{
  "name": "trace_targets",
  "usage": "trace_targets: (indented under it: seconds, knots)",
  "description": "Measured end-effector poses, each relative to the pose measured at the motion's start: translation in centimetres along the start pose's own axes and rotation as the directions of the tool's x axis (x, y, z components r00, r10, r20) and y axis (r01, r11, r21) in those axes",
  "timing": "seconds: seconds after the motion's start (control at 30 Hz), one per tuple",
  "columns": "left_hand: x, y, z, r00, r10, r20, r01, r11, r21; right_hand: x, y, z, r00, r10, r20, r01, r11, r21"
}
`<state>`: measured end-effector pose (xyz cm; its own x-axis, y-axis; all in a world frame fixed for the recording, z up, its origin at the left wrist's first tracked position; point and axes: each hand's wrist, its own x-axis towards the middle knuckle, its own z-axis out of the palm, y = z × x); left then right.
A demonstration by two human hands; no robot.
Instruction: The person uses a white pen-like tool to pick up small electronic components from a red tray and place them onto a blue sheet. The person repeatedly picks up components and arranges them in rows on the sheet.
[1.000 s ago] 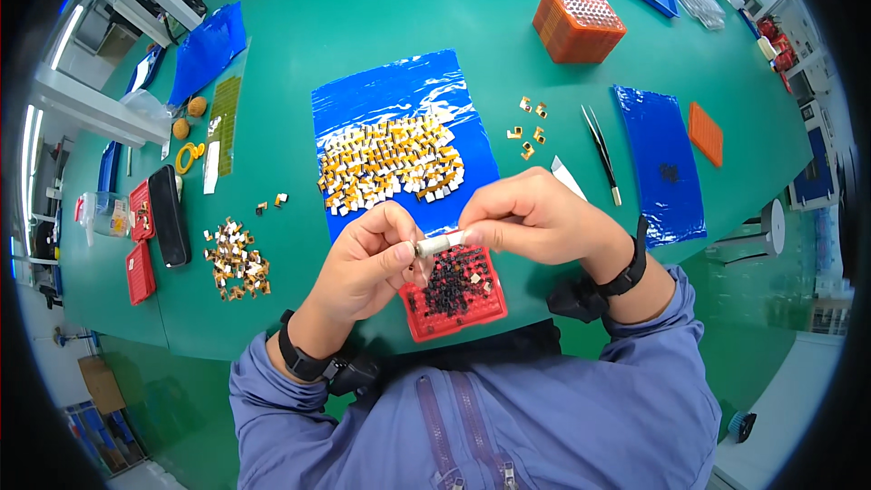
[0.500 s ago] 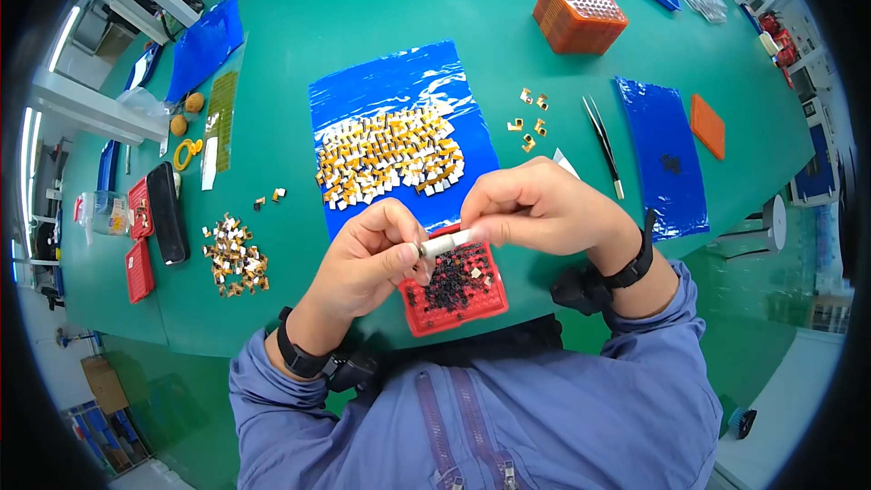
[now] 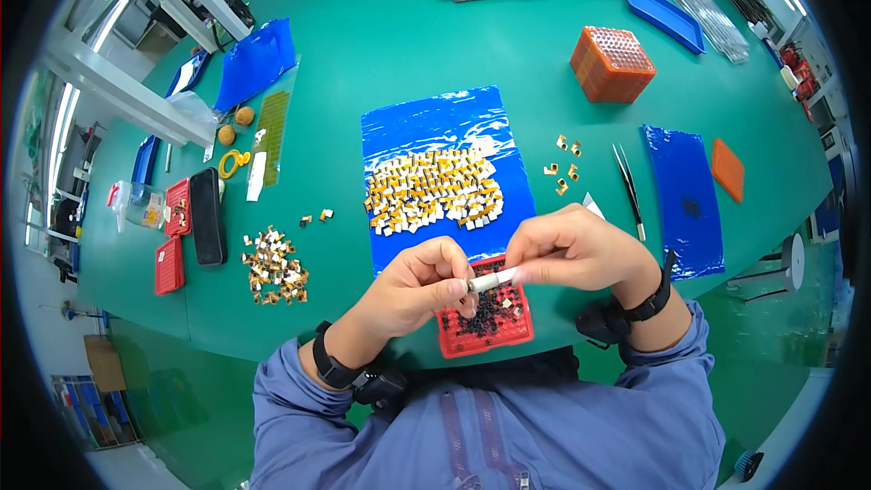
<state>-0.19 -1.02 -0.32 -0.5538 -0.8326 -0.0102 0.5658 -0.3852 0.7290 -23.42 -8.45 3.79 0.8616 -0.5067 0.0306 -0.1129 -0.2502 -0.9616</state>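
Note:
Above a red tray point(image 3: 446, 342), both my hands meet at a small white tube-shaped piece point(image 3: 486, 282). My left hand point(image 3: 419, 289) pinches its left end between thumb and fingers. At the other end, the thumb and forefinger of my right hand point(image 3: 570, 249) close on the whiter tip. Whether this is one piece or two joined ones, I cannot tell. Many small black parts point(image 3: 494, 316) and a few pale ones lie in the tray, partly hidden by my hands. Just beyond is a blue sheet point(image 3: 435, 118) covered with rows of white-and-gold parts point(image 3: 434, 189).
Loose gold-and-white parts point(image 3: 275, 268) lie in a pile at left, near a black case point(image 3: 208, 218). Black tweezers point(image 3: 628, 191) rest at right beside another blue sheet point(image 3: 682, 195). Farther back stand stacked orange trays point(image 3: 612, 68) and a blue tray point(image 3: 667, 16).
The view has shifted, so the table and my hands sit lower and farther right in the picture. Both hands keep the same pinch on the white tube-shaped piece.

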Motion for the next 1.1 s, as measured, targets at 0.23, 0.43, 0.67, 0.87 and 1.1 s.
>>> trace_targets:
  seconds: [0.23, 0.43, 0.67, 0.87, 1.1]
  knots:
    - [0.0, -0.1, 0.0, 1.0, 0.01, 0.018, -0.01, 0.999, 0.046, 0.1, -0.3, -0.2, 0.996, -0.085, -0.01, 0.084, 0.993, -0.089]
    - [0.1, -0.1, 0.1, 1.0, 0.015, 0.013, -0.016, 0.998, 0.066, 0.0, -0.4, 0.0, 0.999, -0.017, 0.037, 0.018, 1.0, -0.006]
    - [0.2, -0.2, 0.2, 0.999, 0.009, 0.031, -0.012, 0.996, 0.091, 0.0, 0.8, -1.6, 0.999, -0.029, 0.039, 0.036, 0.984, -0.173]
    - [-0.1, 0.1, 0.5, 0.999, -0.026, 0.018, 0.022, 0.977, 0.213, 0.1, 2.1, -2.5, 0.998, 0.037, -0.059, -0.048, 0.981, -0.187]
    - [0.2, 0.2, 1.8, 0.851, 0.399, 0.341, -0.449, 0.218, 0.866, 0.6, 2.9, -2.3, 0.981, 0.043, -0.188, -0.058, 0.996, -0.073]
